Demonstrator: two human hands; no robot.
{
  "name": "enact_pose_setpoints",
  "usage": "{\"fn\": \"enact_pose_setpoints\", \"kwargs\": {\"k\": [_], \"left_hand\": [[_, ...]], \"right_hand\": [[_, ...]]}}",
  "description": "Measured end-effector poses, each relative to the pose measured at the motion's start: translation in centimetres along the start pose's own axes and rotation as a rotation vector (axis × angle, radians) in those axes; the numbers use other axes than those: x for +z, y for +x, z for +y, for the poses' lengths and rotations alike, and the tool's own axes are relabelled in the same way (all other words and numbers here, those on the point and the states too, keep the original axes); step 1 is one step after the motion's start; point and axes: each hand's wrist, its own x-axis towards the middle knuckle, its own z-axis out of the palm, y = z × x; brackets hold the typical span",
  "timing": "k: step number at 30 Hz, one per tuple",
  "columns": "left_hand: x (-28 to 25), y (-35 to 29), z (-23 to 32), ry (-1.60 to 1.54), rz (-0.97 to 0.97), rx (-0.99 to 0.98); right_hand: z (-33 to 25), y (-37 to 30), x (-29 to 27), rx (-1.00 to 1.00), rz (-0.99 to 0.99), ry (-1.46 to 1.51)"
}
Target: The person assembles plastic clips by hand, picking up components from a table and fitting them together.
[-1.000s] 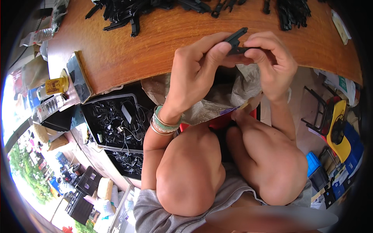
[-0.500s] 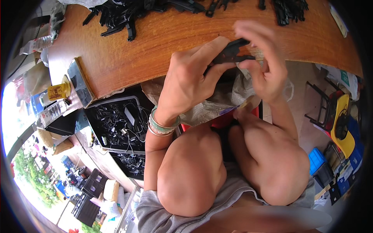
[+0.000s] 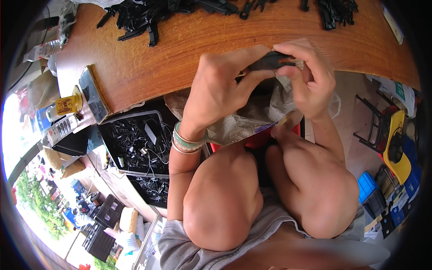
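A small dark plastic part [image 3: 266, 61] is held between my two hands over the table's near edge. My left hand [image 3: 225, 85], with bracelets at its wrist, is closed on the part's left end between thumb and fingers. From the other side, the curled fingers and thumb of my right hand [image 3: 312, 78] pinch its right end. The fingers hide much of the part, so its exact kind cannot be told. Farther back on the wooden table [image 3: 180, 58] lies a pile of similar black plastic pieces [image 3: 144, 20].
A smaller heap of black pieces [image 3: 335, 13] lies at the back right. Below my hands a woven sack [image 3: 234, 132] hangs open above my knees. A black tray [image 3: 130, 139] of small parts and cables stands at left; a yellow seat [image 3: 397, 148] at right.
My right hand's raised fingers have come down onto the dark part, closing on its right end. The left hand keeps its hold almost in place.
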Motion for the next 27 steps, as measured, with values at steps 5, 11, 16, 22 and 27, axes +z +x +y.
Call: {"fn": "enact_pose_setpoints", "kwargs": {"k": [5, 11, 16, 22, 27], "left_hand": [[-0.5, 0.3, -0.4, 0.019, -0.074, -0.052], [-1.2, 0.7, -0.7, -0.075, -0.105, -0.133], [-6.4, 2.6, -5.0, 0.426, 0.344, 0.106], [-7.6, 6.0, -8.5, 0.836, 0.600, -0.103], [-5.6, 7.1, -8.9, 0.598, 0.592, -0.107]], "right_hand": [[0.3, -0.5, 0.5, 0.103, 0.022, 0.078], [0.6, 0.1, -1.0, 0.182, -0.163, 0.080], [0.8, 2.8, -0.2, 0.209, -0.244, 0.115], [7.3, 9.4, 0.6, -0.188, -0.073, -0.378], [7.5, 12.4, 6.8, -0.245, -0.032, -0.215]]}}
